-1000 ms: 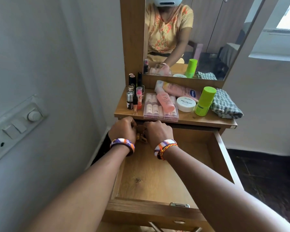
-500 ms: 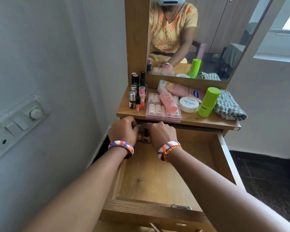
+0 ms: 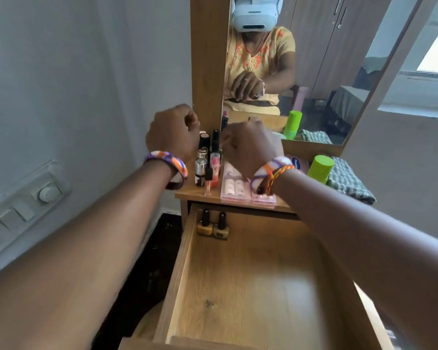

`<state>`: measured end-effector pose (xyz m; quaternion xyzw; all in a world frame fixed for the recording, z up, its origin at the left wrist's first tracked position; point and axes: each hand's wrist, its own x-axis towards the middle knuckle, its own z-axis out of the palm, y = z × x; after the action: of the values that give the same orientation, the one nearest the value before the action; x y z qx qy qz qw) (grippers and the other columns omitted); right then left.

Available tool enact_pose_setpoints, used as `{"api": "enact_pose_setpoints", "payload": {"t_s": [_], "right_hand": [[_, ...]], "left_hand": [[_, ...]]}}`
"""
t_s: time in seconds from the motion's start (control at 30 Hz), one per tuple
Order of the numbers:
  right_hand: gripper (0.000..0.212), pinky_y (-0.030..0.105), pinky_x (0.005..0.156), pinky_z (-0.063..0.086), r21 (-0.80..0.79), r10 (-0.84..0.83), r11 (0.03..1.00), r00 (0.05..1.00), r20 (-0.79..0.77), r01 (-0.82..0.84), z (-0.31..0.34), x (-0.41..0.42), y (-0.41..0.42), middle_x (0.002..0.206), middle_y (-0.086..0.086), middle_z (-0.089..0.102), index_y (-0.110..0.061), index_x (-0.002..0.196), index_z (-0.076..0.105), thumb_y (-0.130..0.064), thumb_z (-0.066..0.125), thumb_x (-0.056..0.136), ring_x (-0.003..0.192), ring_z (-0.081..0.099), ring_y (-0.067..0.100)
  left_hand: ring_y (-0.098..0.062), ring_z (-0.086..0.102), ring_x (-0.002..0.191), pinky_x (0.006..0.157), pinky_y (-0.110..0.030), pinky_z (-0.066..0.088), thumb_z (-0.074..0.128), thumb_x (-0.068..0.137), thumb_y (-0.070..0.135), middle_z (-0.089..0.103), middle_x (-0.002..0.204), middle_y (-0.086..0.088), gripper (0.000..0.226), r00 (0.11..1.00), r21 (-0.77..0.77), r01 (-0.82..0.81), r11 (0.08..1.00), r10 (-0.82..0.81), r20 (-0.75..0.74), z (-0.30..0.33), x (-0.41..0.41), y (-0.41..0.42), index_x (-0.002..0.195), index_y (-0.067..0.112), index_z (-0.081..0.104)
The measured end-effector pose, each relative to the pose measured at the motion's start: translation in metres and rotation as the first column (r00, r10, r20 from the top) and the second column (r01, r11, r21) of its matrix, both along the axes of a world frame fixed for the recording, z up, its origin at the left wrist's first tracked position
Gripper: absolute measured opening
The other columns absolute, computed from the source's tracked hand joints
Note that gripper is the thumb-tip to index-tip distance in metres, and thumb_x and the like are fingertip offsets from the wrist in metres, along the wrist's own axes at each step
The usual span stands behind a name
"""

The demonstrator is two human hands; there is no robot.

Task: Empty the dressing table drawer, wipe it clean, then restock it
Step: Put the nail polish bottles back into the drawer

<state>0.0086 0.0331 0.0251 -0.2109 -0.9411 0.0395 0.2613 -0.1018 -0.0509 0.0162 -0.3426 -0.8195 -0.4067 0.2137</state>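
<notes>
Open wooden drawer (image 3: 250, 286) with two nail polish bottles (image 3: 213, 226) upright in back-left corner

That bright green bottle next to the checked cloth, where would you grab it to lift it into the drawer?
Grip the green bottle around its round body just under the wide cap, coming from above and the front. It stands upright; the folded checked cloth crowds its right side and the mirror stands behind, so those sides look tight. The right hand is nearest.
</notes>
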Motion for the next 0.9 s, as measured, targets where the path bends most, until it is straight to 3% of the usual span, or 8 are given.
{"api": "enact_pose_setpoints", "payload": {"t_s": [0.07,0.17,0.27,0.47,0.6,0.73,0.9], "right_hand": [[0.023,0.042,0.084,0.052,-0.051,-0.044,0.998,0.999,-0.003,0.044,0.011,-0.017,0.02,0.094,0.008,0.07,-0.021,0.097,0.069,-0.019,0.05,0.085,0.087,0.064,0.029],[0.027,0.028,0.077,0.049,-0.149,-0.016,0.989,1.0,-0.004,0.015,0.018,-0.045,0.046,0.099,0.009,0.07,-0.021,0.097,0.07,-0.01,0.053,0.079,0.092,0.064,0.028],[0.035,0.036,0.091,0.049,-0.169,0.033,0.985,0.996,0.079,-0.02,0.015,-0.072,0.059,0.104,0.007,0.069,-0.019,0.105,0.069,-0.004,0.053,0.078,0.099,0.063,0.027],[0.028,0.022,0.071,0.042,-0.101,0.04,0.995,0.976,0.216,-0.018,0.001,-0.097,0.075,0.109,0.015,0.066,-0.003,0.111,0.063,-0.002,0.056,0.084,0.096,0.064,0.03],[0.028,0.023,0.072,0.046,-0.094,0.058,0.995,0.969,0.239,-0.037,-0.008,-0.105,0.081,0.107,0.016,0.066,-0.006,0.11,0.066,-0.005,0.059,0.083,0.09,0.064,0.029],[0.023,0.019,0.07,0.043,-0.119,0.075,0.992,0.973,0.219,-0.049,-0.006,-0.102,0.085,0.092,0.005,0.064,-0.008,0.102,0.07,-0.004,0.059,0.082,0.078,0.056,0.016],[0.021,0.023,0.083,0.048,-0.168,0.025,0.986,0.987,0.159,0.002,0.008,-0.097,0.089,0.103,0.01,0.07,-0.004,0.101,0.071,-0.005,0.061,0.082,0.097,0.064,0.021]], "left_hand": [[-0.026,0.065,0.095,0.075,-0.029,0.047,0.053,0.091,0.015,0.071,0.104,-0.008,0.018,1.0,-0.078,0.016,0.997,-0.016,0.0,0.012,-0.02,0.01,0.098,0.012,0.069],[-0.03,0.063,0.101,0.086,-0.034,0.049,0.052,0.091,0.011,0.068,0.112,-0.01,0.022,0.997,-0.233,0.076,0.97,-0.073,0.021,0.021,-0.048,0.027,0.104,0.014,0.07],[-0.032,0.062,0.105,0.093,-0.037,0.049,0.05,0.092,0.008,0.065,0.119,-0.013,0.028,0.986,-0.383,0.169,0.908,-0.16,0.053,0.02,-0.067,0.042,0.112,0.014,0.068],[-0.034,0.061,0.103,0.079,-0.03,0.044,0.052,0.089,-0.002,0.064,0.115,-0.019,0.033,0.959,-0.617,0.262,0.742,-0.273,0.079,0.005,-0.086,0.062,0.119,0.007,0.064],[-0.032,0.061,0.098,0.074,-0.029,0.042,0.057,0.089,0.002,0.065,0.109,-0.019,0.025,0.944,-0.657,0.302,0.691,-0.312,0.105,-0.002,-0.092,0.067,0.112,0.002,0.066],[-0.026,0.057,0.086,0.072,-0.025,0.037,0.058,0.088,0.004,0.066,0.105,-0.018,0.02,0.951,-0.622,0.279,0.731,-0.3,0.075,-0.006,-0.095,0.07,0.105,0.001,0.068],[-0.029,0.06,0.106,0.09,-0.03,0.043,0.066,0.084,0.007,0.066,0.117,-0.015,0.031,0.968,-0.51,0.234,0.828,-0.246,0.045,0.011,-0.096,0.061,0.115,0.006,0.067]]}}
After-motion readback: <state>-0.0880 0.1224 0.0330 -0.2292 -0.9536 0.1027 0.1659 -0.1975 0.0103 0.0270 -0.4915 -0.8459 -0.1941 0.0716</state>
